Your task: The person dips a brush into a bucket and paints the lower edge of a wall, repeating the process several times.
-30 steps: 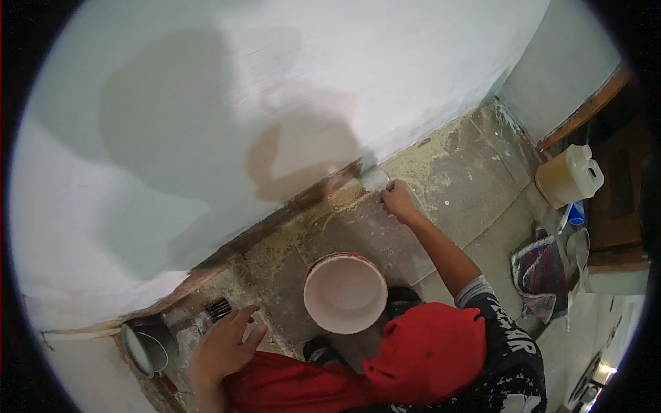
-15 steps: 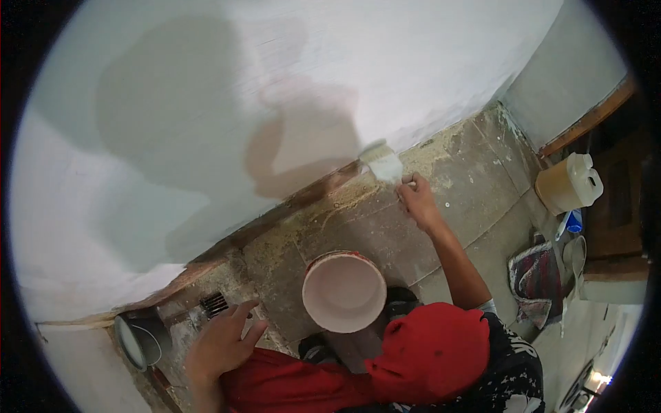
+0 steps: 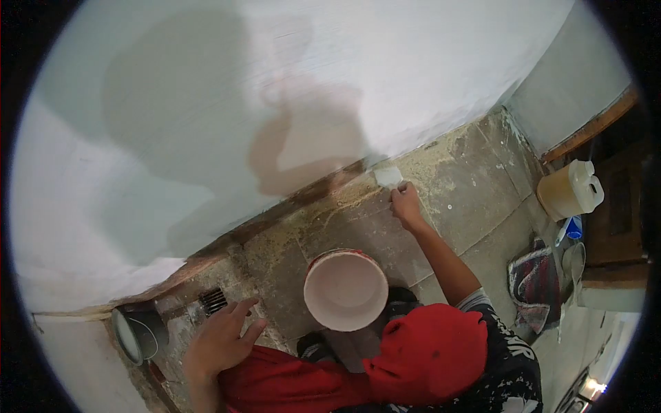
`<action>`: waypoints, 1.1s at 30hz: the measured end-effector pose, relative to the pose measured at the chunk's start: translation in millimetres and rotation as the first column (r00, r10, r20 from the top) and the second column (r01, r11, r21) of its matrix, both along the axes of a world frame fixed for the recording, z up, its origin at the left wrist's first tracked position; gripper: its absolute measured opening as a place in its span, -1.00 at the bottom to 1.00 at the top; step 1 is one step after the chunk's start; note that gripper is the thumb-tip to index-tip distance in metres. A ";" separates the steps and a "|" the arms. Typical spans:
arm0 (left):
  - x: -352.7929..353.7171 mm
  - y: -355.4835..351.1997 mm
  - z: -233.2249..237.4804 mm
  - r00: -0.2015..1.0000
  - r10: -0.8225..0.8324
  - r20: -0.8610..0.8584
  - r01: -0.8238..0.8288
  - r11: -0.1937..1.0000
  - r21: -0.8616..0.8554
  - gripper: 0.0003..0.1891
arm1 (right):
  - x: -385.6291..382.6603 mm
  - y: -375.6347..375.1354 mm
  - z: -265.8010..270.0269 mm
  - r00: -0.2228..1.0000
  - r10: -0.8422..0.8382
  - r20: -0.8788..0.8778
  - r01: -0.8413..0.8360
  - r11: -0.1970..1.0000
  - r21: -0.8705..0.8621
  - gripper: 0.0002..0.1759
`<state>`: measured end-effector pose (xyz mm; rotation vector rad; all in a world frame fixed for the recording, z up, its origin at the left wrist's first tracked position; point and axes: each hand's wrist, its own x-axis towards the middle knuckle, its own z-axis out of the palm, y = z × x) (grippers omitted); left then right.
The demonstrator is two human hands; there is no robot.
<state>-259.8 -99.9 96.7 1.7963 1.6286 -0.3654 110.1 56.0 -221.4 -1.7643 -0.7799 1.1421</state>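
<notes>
My right hand (image 3: 406, 205) is closed around the handle of a wide, flat paintbrush (image 3: 388, 177). The white brush body shows beside my fingers, at the foot of the pale wall (image 3: 427, 76). Its bristle end is hard to make out there. My left hand (image 3: 224, 339) hangs over my red-clothed knee with fingers apart, holding nothing. Between my feet and the wall stands a round bucket (image 3: 345, 290), whitish inside with a red outer edge near the rim.
A dark pail (image 3: 141, 336) with a wire handle lies at left, near a floor grate (image 3: 213, 301). On the right are a yellowish jug (image 3: 570, 190), a blue-and-white item (image 3: 573, 228) and a crumpled cloth (image 3: 536, 286). Stained tiles (image 3: 344, 234) border the wall.
My right hand has shifted slightly left, and the brush has dropped lower along the wall's foot, showing less of its bristles. My left hand keeps its pose.
</notes>
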 end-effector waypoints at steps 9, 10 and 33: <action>3.8 -1.3 3.0 0.999 0.034 0.007 -0.034 0.999 0.002 -0.50 | -10.1 -8.7 12.5 0.997 -0.021 -0.076 0.016 0.998 -0.062 -0.77; 2.6 -1.9 1.1 1.000 0.029 0.011 -0.029 0.999 0.016 -0.50 | -9.6 -5.2 10.8 0.999 0.003 -0.040 -0.005 0.998 -0.055 -0.76; 1.6 -1.2 0.6 0.999 0.029 0.038 -0.029 0.999 0.015 -0.50 | 2.4 -0.2 3.7 1.000 0.006 -0.022 -0.007 0.999 -0.039 -0.79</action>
